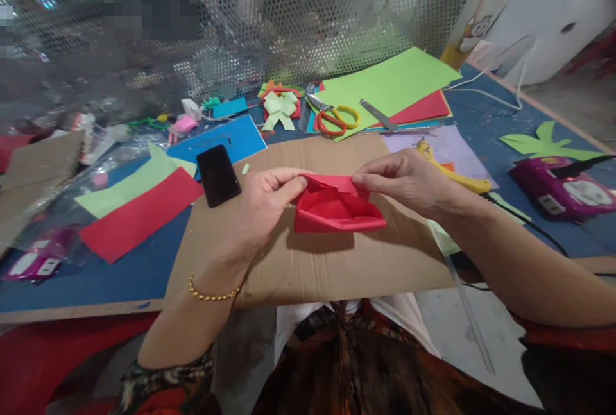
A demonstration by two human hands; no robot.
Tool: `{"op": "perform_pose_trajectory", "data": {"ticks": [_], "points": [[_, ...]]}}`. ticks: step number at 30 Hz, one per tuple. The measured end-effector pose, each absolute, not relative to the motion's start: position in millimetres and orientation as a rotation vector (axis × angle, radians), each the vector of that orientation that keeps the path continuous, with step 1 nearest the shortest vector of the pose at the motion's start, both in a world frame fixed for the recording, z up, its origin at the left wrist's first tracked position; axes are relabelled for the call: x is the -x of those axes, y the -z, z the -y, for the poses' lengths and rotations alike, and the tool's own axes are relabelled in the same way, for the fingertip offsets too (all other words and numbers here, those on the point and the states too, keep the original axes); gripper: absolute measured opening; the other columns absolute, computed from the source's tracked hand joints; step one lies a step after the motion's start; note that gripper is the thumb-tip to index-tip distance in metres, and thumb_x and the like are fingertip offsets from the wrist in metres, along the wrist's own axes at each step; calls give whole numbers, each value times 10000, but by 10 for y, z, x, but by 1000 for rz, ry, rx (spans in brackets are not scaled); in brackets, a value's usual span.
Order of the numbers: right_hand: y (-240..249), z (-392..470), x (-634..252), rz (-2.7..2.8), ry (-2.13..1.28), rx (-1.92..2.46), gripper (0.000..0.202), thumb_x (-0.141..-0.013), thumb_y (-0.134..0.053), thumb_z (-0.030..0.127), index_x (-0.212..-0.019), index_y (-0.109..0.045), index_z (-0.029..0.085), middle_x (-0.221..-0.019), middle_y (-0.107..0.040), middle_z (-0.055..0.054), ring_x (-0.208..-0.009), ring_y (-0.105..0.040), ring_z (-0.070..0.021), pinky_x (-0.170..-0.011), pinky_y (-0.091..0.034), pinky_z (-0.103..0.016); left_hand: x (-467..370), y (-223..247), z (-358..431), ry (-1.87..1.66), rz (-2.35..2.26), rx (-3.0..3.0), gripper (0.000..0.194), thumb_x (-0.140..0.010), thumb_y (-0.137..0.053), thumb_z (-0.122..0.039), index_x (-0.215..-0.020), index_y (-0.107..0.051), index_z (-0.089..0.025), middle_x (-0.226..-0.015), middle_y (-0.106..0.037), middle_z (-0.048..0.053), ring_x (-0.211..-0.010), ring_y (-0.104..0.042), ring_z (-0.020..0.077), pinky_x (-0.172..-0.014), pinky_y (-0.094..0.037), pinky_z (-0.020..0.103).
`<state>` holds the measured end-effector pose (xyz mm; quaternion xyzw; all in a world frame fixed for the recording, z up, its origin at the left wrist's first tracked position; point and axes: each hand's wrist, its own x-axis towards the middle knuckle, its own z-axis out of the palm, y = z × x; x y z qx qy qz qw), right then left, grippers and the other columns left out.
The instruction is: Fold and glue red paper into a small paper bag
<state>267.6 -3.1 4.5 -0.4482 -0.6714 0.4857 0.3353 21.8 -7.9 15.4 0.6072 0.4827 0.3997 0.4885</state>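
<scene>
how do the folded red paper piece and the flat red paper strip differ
The folded red paper piece is shaped into an open, hollow form, while the flat red paper strip lies spread out. The piece is held by the left hand and right hand; the strip rests untouched, left of the black rectangular phone. Both are red.

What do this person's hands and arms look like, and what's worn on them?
The left hand and right hand are ungloved. A gold-coloured beaded bracelet circles the left wrist. The left sleeve is dark-patterned with red; the right sleeve shows red and dark areas.
</scene>
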Motion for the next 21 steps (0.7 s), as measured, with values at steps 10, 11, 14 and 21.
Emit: {"op": "perform_pose_trajectory", "data": {"ticks": [10,11,14,21], "points": [[-36,31,-2678,1737,-1266,1165,545,-820,-804,731,-597,-684,249,-640,-631,-28,-630,-515,-163,-591,-426,-350,-245,-180,81,-986,-1203,-1472,199,-831,-725,-254,-906,-894,-180,-824,-838,63,-799,-767,195,-724,-635,278],[-36,33,-2676,1735,-1264,1166,538,-823,-805,724,-600,-689,249,-645,-633,-28,-631,-518,-162,-595,-430,-350,-247,-182,79,-982,-1200,-1473,198,-823,-726,-249,-901,-894,-179,-816,-836,62,-794,-767,195,-720,-635,277],[-34,37,-2673,1723,-1266,1164,526,-821,-812,712,-604,-701,245,-653,-643,-32,-633,-523,-162,-602,-435,-350,-242,-183,76,-975,-1193,-1468,198,-828,-730,-255,-906,-897,-183,-820,-838,59,-783,-760,186,-717,-623,267],[-26,38,-2674,1721,-1259,1164,542,-806,-811,742,-605,-697,251,-647,-647,-33,-639,-525,-171,-595,-425,-352,-207,-164,86,-953,-1150,-1435,196,-892,-744,-314,-933,-900,-203,-835,-843,57,-792,-757,182,-718,-589,264]]}}
